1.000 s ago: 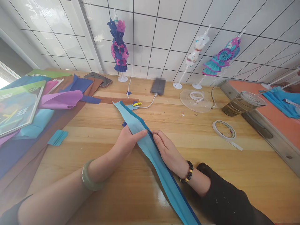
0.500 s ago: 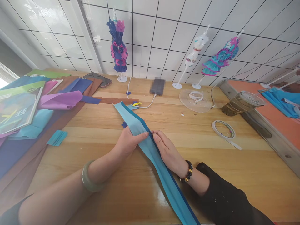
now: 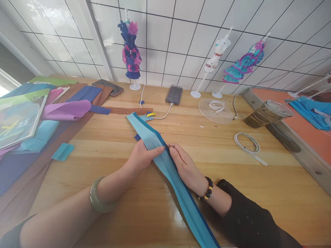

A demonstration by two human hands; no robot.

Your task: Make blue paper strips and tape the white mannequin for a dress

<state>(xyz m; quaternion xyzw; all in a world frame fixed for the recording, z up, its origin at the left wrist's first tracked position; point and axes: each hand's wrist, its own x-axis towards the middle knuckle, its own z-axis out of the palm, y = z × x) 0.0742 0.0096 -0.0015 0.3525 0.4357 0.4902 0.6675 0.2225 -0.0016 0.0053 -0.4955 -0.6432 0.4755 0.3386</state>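
A long light-blue strip of thin sheet [image 3: 178, 188], edged in dark blue along its right side, runs slantwise from mid-table to the bottom edge of the view. My left hand [image 3: 142, 155] grips it from the left, thumb on top and fingers underneath, partly hidden. On the dark-blue border, my right hand [image 3: 184, 166] pinches the edge between thumb and forefinger, close to the left thumb. The strip's far end is loose and points to the upper left. A small dark-blue flower cutout [image 3: 137, 137] lies beside it.
Coloured sheets and a booklet [image 3: 20, 117] pile up at left, near a folded teal piece [image 3: 63, 152]. A tape roll [image 3: 247, 143] and a tilted cup [image 3: 267, 113] are at right. Small dressed mannequins [image 3: 131, 51] stand along the tiled wall. A phone [image 3: 110, 88] lies at the back.
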